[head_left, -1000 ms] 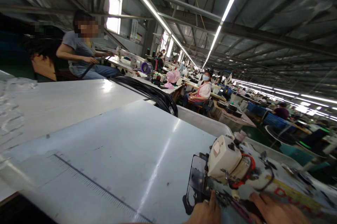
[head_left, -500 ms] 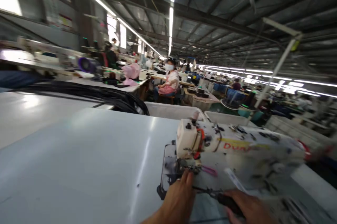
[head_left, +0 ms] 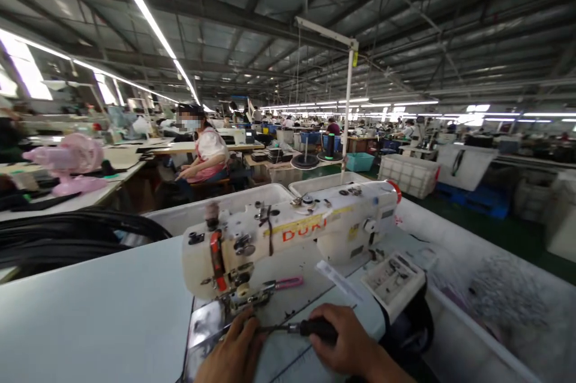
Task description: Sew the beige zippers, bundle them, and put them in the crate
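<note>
A white sewing machine (head_left: 288,233) with red lettering stands on a pale blue table (head_left: 103,311). My right hand (head_left: 342,335) grips the black handle of a screwdriver (head_left: 319,329), its thin shaft pointing left. The shaft runs to the fingers of my left hand (head_left: 234,347), which are close together just below the presser foot (head_left: 245,299). What those fingers pinch, if anything, is hidden. Behind the needle area lie pink-handled tweezers or a similar small tool (head_left: 288,282). A shiny metal plate (head_left: 207,320) lies left of my left hand.
A small parts tray (head_left: 391,305) sits at the machine's right end, with a white strip (head_left: 337,280) nearby. Black strips (head_left: 76,236) are bundled at left. White bins (head_left: 252,196) stand behind. Farther back, a masked person (head_left: 209,152) sits near a pink fan (head_left: 74,158).
The view has swung right, so the machine and the seated person appear farther left. My right hand still holds the screwdriver, and my left hand remains by the presser foot.
</note>
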`<state>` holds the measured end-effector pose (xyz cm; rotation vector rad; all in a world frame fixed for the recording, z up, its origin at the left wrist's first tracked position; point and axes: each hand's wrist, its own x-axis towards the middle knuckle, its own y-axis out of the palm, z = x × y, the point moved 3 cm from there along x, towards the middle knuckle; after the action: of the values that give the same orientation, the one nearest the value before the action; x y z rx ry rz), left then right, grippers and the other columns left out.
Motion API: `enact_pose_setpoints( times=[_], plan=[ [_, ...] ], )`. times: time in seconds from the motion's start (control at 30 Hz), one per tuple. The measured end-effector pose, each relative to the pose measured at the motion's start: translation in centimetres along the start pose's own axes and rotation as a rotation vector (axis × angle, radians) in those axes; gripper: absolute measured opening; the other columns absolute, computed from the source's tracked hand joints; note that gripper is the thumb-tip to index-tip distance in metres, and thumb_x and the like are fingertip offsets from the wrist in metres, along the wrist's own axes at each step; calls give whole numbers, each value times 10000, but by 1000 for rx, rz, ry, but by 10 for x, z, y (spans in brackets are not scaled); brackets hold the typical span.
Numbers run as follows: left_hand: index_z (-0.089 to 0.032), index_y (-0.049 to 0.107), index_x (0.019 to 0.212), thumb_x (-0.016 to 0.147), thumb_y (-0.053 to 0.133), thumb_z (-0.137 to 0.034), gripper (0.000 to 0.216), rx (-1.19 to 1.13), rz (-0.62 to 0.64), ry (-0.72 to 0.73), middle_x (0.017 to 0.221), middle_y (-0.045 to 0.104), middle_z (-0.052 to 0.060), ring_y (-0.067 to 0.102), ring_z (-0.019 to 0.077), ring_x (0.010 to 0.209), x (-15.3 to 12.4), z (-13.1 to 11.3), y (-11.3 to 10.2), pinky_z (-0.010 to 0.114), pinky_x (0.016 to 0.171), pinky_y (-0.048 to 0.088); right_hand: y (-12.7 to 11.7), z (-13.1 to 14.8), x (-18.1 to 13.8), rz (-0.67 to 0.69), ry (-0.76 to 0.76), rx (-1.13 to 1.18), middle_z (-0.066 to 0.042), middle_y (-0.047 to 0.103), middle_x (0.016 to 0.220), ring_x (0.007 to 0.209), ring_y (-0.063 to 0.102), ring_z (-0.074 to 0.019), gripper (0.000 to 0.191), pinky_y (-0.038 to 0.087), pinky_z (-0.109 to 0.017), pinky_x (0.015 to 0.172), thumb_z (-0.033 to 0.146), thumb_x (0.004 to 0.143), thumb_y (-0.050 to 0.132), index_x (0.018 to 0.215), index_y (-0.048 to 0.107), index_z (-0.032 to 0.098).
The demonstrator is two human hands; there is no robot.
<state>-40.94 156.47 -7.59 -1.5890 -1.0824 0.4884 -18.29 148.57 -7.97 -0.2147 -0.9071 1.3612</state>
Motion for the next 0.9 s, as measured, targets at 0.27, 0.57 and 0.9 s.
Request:
enact_pose_setpoints(
  times=[0.27,0.57,0.9],
  plan=[
    [-279,613,1006,926,318,-391,325,75,-95,-6,1257,570,6,641,221,990,2,-12,9,369,810,557,-6,-15,-7,-7,0,3,-15,664,916,826,625,-177,314,465,-273,777,328,730,585,1026,591,224],
    [-250,593,1041,940,315,-394,329,128,6,-11,1278,551,35,635,222,997,2,-15,5,366,820,546,-7,-14,-7,22,-5,12,-21,658,952,861,620,-179,301,462,-284,806,320,765,570,1049,577,221],
    [-207,554,1020,947,339,-308,248,83,28,-15,1255,540,66,634,196,952,-6,-19,-8,342,806,531,1,-8,-6,56,5,38,-63,658,976,891,623,-183,263,482,-302,829,290,803,547,1044,578,190]
  ],
)
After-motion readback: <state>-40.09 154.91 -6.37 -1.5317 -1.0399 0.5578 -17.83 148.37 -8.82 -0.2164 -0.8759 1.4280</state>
